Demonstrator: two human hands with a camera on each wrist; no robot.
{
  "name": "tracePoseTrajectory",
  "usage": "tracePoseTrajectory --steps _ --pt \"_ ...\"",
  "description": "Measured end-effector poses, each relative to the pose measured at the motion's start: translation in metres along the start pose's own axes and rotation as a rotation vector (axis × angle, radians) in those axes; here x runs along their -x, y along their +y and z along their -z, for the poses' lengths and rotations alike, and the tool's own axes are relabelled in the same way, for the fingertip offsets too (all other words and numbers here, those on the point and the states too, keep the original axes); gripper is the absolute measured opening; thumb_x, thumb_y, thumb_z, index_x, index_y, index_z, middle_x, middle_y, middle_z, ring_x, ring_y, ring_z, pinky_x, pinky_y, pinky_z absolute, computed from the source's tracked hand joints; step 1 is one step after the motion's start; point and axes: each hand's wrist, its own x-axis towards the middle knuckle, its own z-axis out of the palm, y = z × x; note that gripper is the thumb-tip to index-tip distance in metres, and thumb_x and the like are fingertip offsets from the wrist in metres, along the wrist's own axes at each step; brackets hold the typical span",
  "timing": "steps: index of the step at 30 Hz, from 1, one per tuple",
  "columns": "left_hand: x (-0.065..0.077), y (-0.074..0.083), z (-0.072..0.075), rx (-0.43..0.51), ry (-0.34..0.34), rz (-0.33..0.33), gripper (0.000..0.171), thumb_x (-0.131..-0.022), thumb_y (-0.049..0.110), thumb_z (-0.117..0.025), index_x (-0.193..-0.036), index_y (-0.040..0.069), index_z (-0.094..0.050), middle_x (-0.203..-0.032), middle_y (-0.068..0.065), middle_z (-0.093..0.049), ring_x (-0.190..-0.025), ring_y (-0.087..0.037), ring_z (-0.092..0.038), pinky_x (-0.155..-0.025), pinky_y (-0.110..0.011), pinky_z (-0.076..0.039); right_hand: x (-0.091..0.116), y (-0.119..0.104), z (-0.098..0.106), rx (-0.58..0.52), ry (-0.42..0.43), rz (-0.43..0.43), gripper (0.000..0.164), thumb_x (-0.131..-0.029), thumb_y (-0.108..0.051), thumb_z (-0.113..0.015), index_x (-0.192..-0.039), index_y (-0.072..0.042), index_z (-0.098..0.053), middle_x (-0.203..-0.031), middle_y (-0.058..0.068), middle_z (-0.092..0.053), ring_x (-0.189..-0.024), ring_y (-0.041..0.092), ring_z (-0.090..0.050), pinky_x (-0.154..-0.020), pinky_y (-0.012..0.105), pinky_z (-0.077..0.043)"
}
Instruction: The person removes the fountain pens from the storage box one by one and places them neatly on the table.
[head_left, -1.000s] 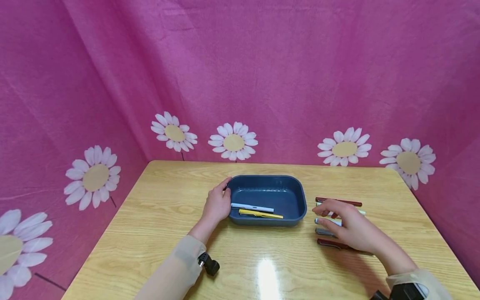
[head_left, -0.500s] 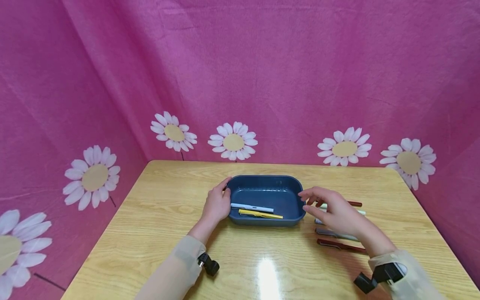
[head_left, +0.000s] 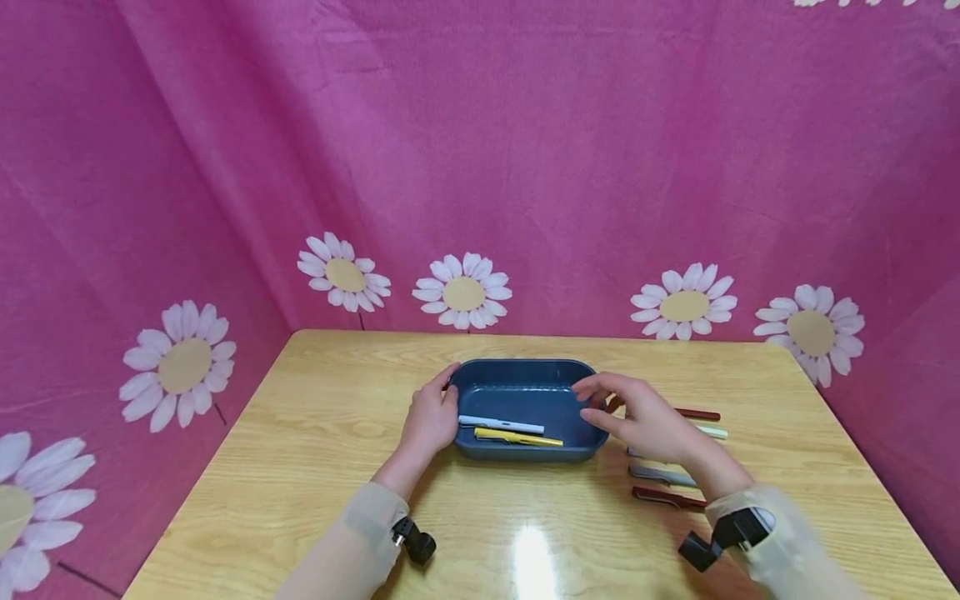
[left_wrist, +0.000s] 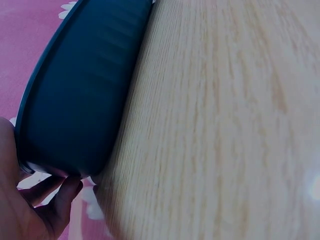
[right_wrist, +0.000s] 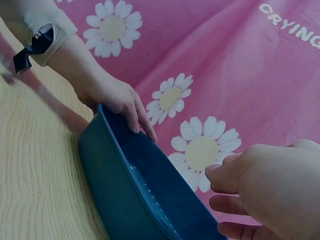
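My left hand (head_left: 429, 419) holds the left end of a dark blue rectangular dish (head_left: 528, 455), its fingers bent at the rim. In the left wrist view, thumb and fingertips touch the end of the dish (left_wrist: 85, 95). Inside, near the front wall, lie a light blue pen (head_left: 501, 424) and a yellow pen (head_left: 517, 437). Over the dish's right end hovers my right hand (head_left: 648, 421), fingers loosely bent and thumb apart, with nothing seen between them. The right wrist view shows this hand (right_wrist: 277, 187) beside the dish rim; whether it touches is unclear.
Right of the dish, several pens lie in a row, partly covered by the right hand and forearm: a dark red pen (head_left: 697, 414), a pale green one (head_left: 712, 432), a grey one (head_left: 663, 476) and another dark red one (head_left: 667, 498). A pink flowered curtain (head_left: 480, 167) stands behind the wooden table (head_left: 337, 392).
My right hand has moved left from above the row of pens to the dish's right end. The left hand stays on the dish. The head view has tilted slightly up.
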Motion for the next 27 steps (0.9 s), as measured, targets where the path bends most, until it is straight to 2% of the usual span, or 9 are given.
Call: tracePoseTrajectory --steps 6,11,18,27 --pt "-0.002 0.0 0.001 0.005 -0.01 0.0 0.047 -0.113 0.022 -0.047 -0.16 0.021 -0.051 -0.158 -0.011 -0.052 -0.147 -0.032 -0.047 -0.116 -0.056 -0.04 -0.012 -0.001 -0.008 -0.041 -0.023 -0.02 0.031 -0.101 -0.009 -0.073 -0.132 -0.008 -0.069 -0.117 0.009 -0.073 -0.101 0.017 -0.066 -0.086 0.041 -0.058" --pt "-0.001 0.0 0.001 0.007 -0.012 -0.001 0.047 -0.113 0.021 -0.047 -0.16 0.02 -0.051 -0.158 -0.012 -0.052 -0.146 -0.032 -0.047 -0.117 -0.056 -0.04 -0.02 0.002 -0.013 -0.054 -0.041 -0.01 0.032 -0.102 -0.011 -0.072 -0.133 -0.004 -0.069 -0.119 0.009 -0.073 -0.103 0.018 -0.067 -0.087 0.046 -0.057" --pt "0.0 0.001 0.0 0.002 -0.004 -0.006 0.046 -0.113 0.021 -0.047 -0.159 0.02 -0.052 -0.156 -0.012 -0.054 -0.145 -0.033 -0.049 -0.116 -0.056 -0.04 -0.027 0.007 -0.017 -0.062 -0.07 -0.013 0.032 -0.103 -0.011 -0.071 -0.134 -0.002 -0.068 -0.119 0.012 -0.072 -0.1 0.018 -0.066 -0.083 0.039 -0.056" --pt "-0.001 0.001 0.001 0.013 -0.003 0.0 0.046 -0.113 0.02 -0.047 -0.159 0.02 -0.052 -0.157 -0.012 -0.053 -0.145 -0.033 -0.049 -0.116 -0.057 -0.041 -0.035 0.01 -0.023 -0.085 -0.095 -0.044 0.032 -0.103 -0.011 -0.071 -0.134 -0.003 -0.068 -0.121 0.014 -0.071 -0.1 0.02 -0.065 -0.082 0.042 -0.056"
